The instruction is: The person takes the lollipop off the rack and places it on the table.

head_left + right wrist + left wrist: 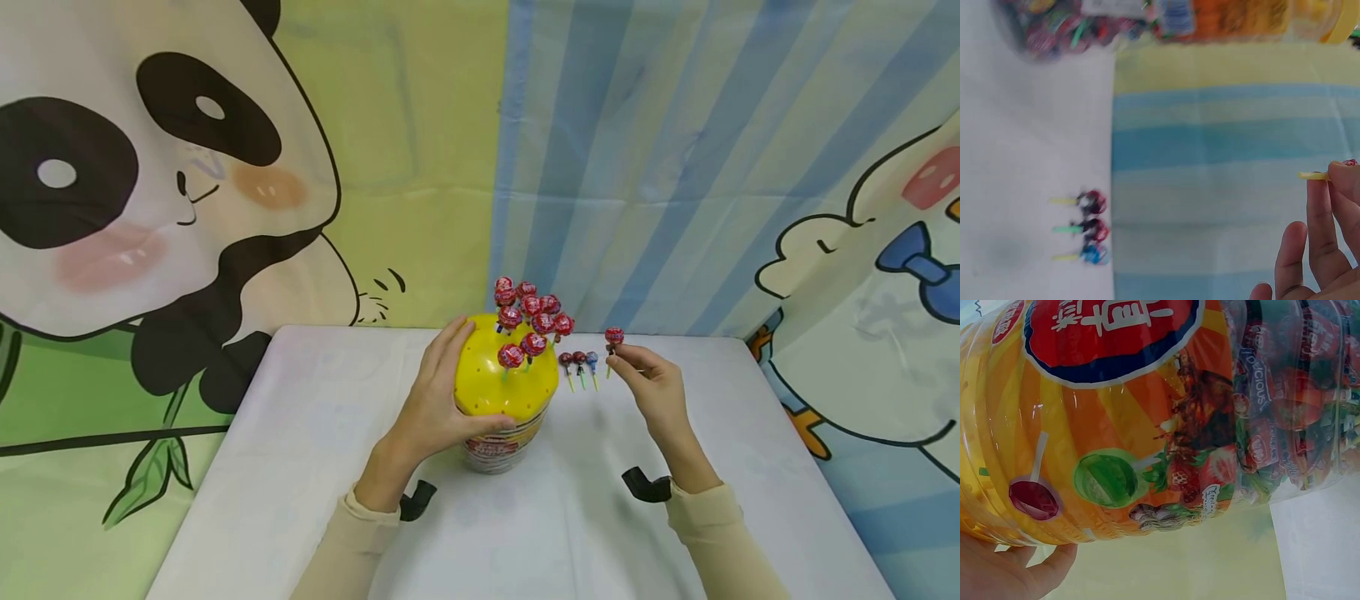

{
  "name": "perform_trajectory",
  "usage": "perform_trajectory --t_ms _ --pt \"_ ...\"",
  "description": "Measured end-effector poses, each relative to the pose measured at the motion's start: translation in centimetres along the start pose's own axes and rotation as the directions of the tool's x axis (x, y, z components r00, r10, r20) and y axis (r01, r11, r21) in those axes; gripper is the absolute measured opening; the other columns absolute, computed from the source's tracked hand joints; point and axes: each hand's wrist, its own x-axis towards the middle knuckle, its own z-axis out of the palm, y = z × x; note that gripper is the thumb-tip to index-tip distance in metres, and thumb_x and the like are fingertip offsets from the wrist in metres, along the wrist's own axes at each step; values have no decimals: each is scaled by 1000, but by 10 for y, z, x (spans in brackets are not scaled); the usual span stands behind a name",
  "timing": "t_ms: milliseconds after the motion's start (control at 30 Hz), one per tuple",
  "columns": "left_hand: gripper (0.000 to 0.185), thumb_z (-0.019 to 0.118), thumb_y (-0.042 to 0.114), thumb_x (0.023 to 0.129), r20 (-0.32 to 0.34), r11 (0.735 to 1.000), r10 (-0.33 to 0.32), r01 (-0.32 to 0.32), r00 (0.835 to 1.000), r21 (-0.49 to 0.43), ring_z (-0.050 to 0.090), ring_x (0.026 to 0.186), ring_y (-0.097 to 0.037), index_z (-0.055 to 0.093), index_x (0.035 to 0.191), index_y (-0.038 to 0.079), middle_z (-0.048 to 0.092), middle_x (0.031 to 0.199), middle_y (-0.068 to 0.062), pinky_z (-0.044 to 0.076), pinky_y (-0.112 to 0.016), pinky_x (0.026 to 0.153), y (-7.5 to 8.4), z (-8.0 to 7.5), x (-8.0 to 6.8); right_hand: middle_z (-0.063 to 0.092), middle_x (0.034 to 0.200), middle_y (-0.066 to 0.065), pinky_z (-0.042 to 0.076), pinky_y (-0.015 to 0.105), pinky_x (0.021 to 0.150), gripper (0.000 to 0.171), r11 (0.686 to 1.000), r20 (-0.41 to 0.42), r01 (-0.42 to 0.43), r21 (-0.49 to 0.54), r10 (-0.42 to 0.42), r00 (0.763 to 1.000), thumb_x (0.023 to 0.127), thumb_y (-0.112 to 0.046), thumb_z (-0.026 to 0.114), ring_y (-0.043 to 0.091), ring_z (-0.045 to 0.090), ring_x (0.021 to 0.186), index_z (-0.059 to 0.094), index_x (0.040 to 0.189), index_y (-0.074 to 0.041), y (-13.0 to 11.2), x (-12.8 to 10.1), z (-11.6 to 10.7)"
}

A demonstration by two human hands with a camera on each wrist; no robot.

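Head view first: your right hand (654,385) pinches the stick of a red lollipop (614,336) between thumb and fingertips, the candy head standing up above them, raised over the far side of the table (300,467), right of centre. On the right wrist view the yellowish stick (1314,176) pokes out from your fingertips (1319,206), with the other fingers loosely curled below.

Just left of that hand, three loose lollipops (580,362) lie in a row on the white table near its far edge, two reddish and one blue, sticks pointing toward you. The right wrist view shows the same three (1090,227), blurred, side by side.

Your left hand (435,400) wraps the left flank of the lollipop jar (501,442), fingers spread over the yellow domed lid (495,383), thumb hooked across the front just under its rim. The left wrist view is filled by the jar's clear wall (1147,425), orange label and wrapped sweets inside, your thumb (1047,569) against it.

The jar stands near the middle of the table, toward the far edge. A cluster of red lollipops (532,317) stands upright in the lid. Behind the table hang a panda cloth (150,208) and a blue striped cloth (637,167).
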Motion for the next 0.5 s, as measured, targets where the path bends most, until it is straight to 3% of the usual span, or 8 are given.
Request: perform_trajectory --t_ms 300,500 --pt "124 78 74 65 8 1000 -13 13 1000 -10 23 146 -23 21 161 20 14 164 2 39 -54 107 0 1 -1 73 107 -2 50 18 81 42 988 -29 -133 -76 131 991 94 -27 73 3 63 95 69 123 3 44 22 -12" --pt "125 86 65 64 8 1000 -16 16 1000 -2 22 146 -22 21 161 20 14 164 3 39 -54 107 0 0 0 73 101 -5 46 22 77 39 956 -70 -242 -166 233 970 94 -28 73 5 60 92 71 121 -1 82 40 -16"
